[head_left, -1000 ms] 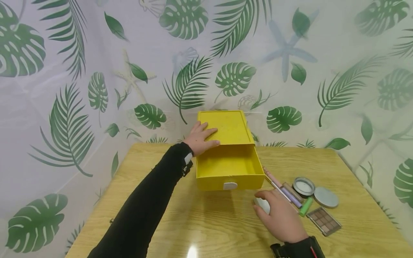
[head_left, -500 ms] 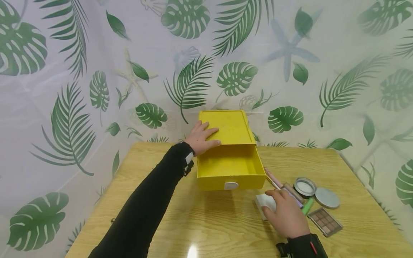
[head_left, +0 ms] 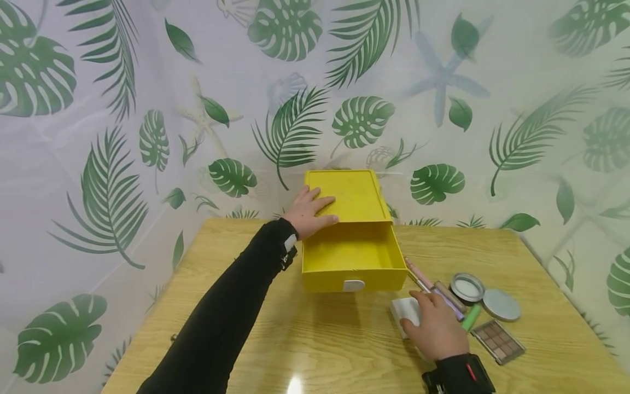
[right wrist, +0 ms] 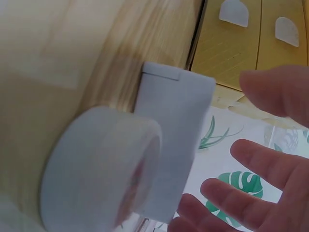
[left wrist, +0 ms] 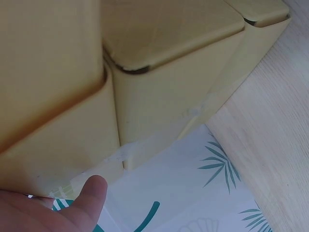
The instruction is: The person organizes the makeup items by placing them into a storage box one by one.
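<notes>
My left hand (head_left: 311,212) rests with spread fingers on the top of a yellow drawer box (head_left: 349,191). Below that top, a yellow drawer (head_left: 374,279) with a white tab stands pulled out. My right hand (head_left: 438,328) is over the table beside a small white box (head_left: 401,312), partly covering it in the head view. In the right wrist view, that hand's thumb and fingers are apart, with the white box (right wrist: 176,116) close to the fingertips. A white, ring-shaped roll (right wrist: 91,169) sits against this box; the hand mostly hides it in the head view.
Right of my hand lie a brown-toned makeup palette (head_left: 498,341), a green tube (head_left: 471,317), a round open compact (head_left: 466,288) and its grey disc-shaped lid (head_left: 501,305). Pink, purple and brown sticks (head_left: 418,273) lie near the drawer. A leaf-patterned sheet (head_left: 443,137) hangs behind the table.
My right hand has shifted slightly right, uncovering more of the white box. The left hand keeps its place on the yellow drawer box.
</notes>
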### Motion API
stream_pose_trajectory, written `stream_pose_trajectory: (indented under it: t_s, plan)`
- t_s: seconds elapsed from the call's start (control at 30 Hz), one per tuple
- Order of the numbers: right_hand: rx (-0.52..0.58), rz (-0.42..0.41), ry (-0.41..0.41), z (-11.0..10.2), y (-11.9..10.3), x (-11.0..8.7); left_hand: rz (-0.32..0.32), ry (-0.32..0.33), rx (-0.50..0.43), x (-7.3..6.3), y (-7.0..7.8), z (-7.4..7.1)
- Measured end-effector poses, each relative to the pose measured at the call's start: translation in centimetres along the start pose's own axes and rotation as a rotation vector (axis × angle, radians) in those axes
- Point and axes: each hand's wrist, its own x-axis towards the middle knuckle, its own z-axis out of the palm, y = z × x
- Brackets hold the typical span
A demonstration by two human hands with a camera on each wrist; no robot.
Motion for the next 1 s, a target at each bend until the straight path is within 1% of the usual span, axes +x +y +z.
stream_pose_trajectory:
  t_s: [0.37, 0.57, 0.73, 1.0]
  plan:
    - [-0.048, 0.019, -0.021, 0.0, 0.1, 0.2, 0.007, -0.004, -0.006, 0.0, 0.2, 0.2]
    - [-0.143, -0.001, 0.011, 0.3, -0.1, 0.1, 0.008, -0.009, -0.008, 0.0, 0.3, 0.3]
    - [-0.228, -0.03, 0.011, 0.6, -0.3, 0.2, 0.014, -0.013, -0.004, -0.1, 0.3, 0.1]
    - [-0.271, -0.038, 0.036, 1.2, -0.7, 0.3, 0.011, -0.012, -0.004, -0.2, 0.3, -0.1]
